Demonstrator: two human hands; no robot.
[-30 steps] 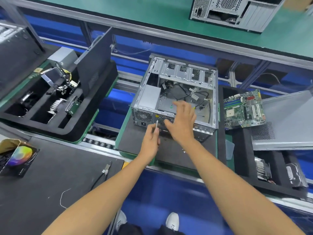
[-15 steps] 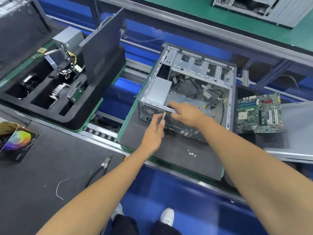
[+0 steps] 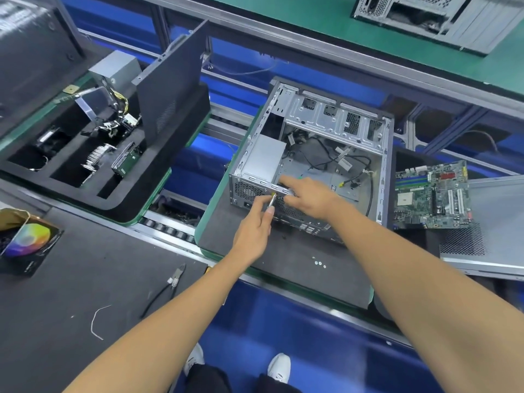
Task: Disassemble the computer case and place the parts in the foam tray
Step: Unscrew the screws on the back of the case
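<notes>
An open grey computer case lies on a black pad, with a silver power supply and loose cables inside. My left hand pinches a small screwdriver whose tip meets the case's rear panel. My right hand rests on the rear top edge, index finger stretched toward the power supply. A green motherboard lies to the right of the case. The black foam tray at left holds several removed parts.
A grey side panel lies at far right. Loose screws sit on the pad near its front edge. Cutters and a colourful box lie on the near black mat. Another case stands on the far green bench.
My right hand has slid left along the case's rear edge toward the power supply. My left hand has brought the screwdriver tip up to the rear panel. The view has shifted downward.
</notes>
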